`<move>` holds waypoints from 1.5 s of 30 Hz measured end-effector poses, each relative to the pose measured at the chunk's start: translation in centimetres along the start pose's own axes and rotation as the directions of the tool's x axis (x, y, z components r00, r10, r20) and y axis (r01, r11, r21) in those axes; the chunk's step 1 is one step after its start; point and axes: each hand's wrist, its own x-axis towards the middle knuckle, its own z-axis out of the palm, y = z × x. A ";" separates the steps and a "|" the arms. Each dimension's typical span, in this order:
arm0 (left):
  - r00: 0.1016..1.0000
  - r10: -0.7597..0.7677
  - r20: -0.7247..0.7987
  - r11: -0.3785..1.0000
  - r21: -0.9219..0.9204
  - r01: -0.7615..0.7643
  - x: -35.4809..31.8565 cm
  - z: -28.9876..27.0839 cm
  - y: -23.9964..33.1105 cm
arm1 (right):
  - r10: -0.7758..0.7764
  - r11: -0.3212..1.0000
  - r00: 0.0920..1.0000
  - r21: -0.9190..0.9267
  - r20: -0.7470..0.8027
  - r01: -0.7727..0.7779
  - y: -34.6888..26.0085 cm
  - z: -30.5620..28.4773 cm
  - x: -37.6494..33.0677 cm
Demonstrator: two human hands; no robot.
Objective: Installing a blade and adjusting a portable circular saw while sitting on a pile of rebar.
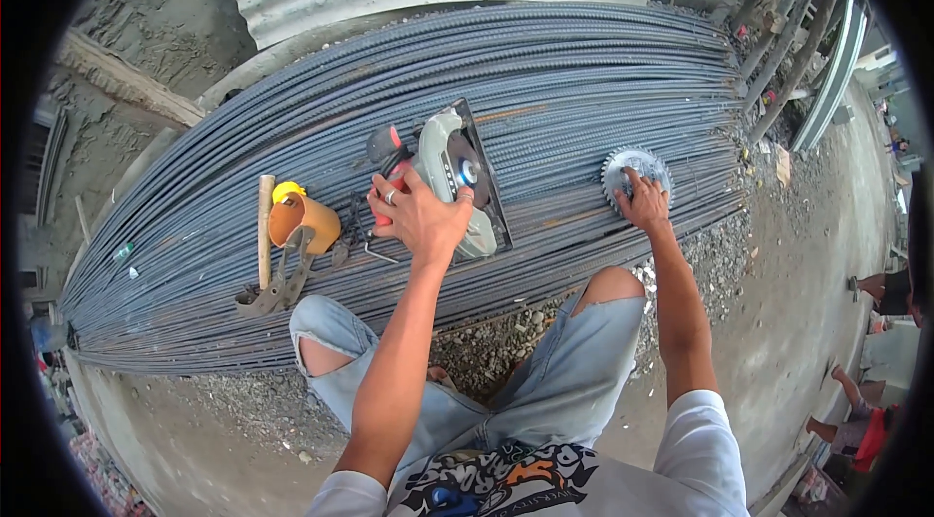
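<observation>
Blade [652, 165] lies right of frame centre beneath the right hand [644, 202], fingers half-spread, hold unclear; leftward, the left hand [430, 217] clasps the saw [440, 147], whose long axis runs up-frame.

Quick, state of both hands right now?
Left hand: closed on the circular saw.
Right hand: fingers touching the toothed blade; whether gripping it cannot be told.
</observation>
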 end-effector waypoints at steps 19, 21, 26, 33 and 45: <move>0.959 -0.127 0.255 0.992 0.024 0.125 0.8 -2.5 1.5 | 0.179 0.974 0.973 0.111 0.146 -0.196 -2.7 0.1 -1.6; 0.949 -0.134 0.285 0.991 0.020 0.134 1.0 -2.9 1.2 | 0.182 0.963 0.976 0.177 0.120 -0.202 -4.0 -0.8 -1.8; 0.958 -0.152 0.242 0.988 0.017 0.152 1.4 -2.2 0.7 | 0.044 0.925 0.992 0.381 -0.121 0.005 -8.3 -2.3 -2.9; 0.981 -0.035 0.191 0.999 0.033 0.030 1.3 -2.4 -1.0 | -0.026 0.464 0.942 0.830 -0.335 0.308 -18.2 -2.0 -5.0; 0.844 0.367 0.391 0.891 -0.408 -0.199 8.2 -4.6 -8.8 | 0.034 -0.056 0.869 0.869 0.494 -0.492 -24.1 2.9 -1.7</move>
